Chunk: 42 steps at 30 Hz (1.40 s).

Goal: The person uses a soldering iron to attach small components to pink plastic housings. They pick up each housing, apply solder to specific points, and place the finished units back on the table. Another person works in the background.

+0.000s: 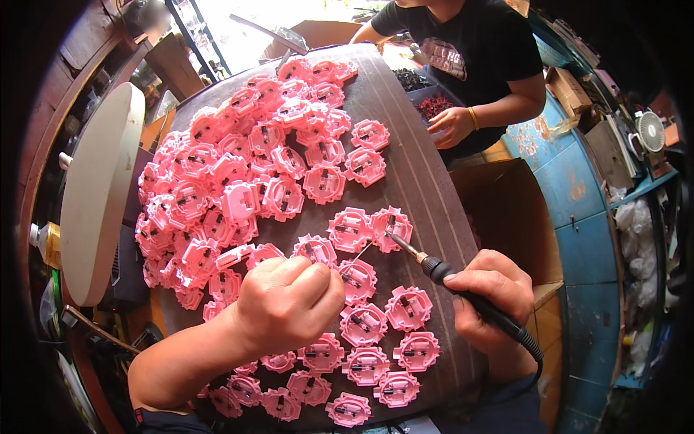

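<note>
My right hand [497,300] is closed round the black handle of a soldering iron [466,289]. Its metal tip points up and left onto a pink plastic housing [397,220] with small dark parts inside. In my closed left hand [293,300] is a thin strand of solder wire [361,253], running toward the same housing near the iron's tip. Beside it lies another pink housing [350,230]. Several more, such as one [408,309], are spread between and below my hands. Part of the left hand's grip is hidden behind its knuckles.
A large heap of pink housings [238,159] covers the left side of the dark table [426,181]. Across it stands a person in a black shirt [484,50], near a bin of red pieces [434,106]. A cardboard box [506,210] is at the table's right.
</note>
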{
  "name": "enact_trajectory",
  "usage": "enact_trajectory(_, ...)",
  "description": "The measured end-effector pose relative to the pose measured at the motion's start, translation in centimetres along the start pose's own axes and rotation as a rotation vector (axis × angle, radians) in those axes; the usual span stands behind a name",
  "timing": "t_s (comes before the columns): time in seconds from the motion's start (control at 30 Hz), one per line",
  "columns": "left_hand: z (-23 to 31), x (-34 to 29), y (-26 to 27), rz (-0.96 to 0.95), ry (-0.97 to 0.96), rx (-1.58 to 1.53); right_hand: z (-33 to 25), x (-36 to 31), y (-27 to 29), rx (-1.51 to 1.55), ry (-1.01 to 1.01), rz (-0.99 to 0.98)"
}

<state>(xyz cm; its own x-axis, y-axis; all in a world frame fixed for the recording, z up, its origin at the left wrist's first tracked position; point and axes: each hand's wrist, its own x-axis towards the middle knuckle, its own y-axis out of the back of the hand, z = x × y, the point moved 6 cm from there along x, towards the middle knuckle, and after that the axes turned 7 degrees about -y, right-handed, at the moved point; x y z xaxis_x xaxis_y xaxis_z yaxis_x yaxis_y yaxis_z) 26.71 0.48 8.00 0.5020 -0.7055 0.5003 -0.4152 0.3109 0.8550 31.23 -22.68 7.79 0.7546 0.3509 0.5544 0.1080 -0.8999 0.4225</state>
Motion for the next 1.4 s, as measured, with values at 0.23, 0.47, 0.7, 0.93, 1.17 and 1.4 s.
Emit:
enact_trajectory(0.23, 0.1, -0.2, -0.1, -0.078, 0.011, -0.037, 0.1, 0.0, 0.1, 0.004, 0.003, -0.006)
enact_trajectory(0.47, 0.0, 0.1, 0.1, -0.002, 0.003, 0.009, -0.1, -0.2, 0.2, 0.015, -0.053, -0.004)
enact_trajectory(0.7, 0.0, 0.1, 0.5, 0.0, 0.005, 0.001, 0.1, -0.2, 0.4, 0.027, -0.032, 0.046)
enact_trajectory(0.93, 0.0, 0.1, 0.1, 0.016, 0.0, -0.001, 0.0, -0.2, 0.3, 0.013, -0.021, 0.012)
enact_trajectory(1.17, 0.0, 0.1, -0.2, 0.009, -0.005, -0.016, -0.1, 0.0, 0.3, 0.02, -0.017, -0.004)
enact_trajectory(1.4, -0.1, 0.2, -0.5, 0.003, -0.002, -0.023, -0.1, 0.0, 0.1, 0.005, 0.004, -0.018)
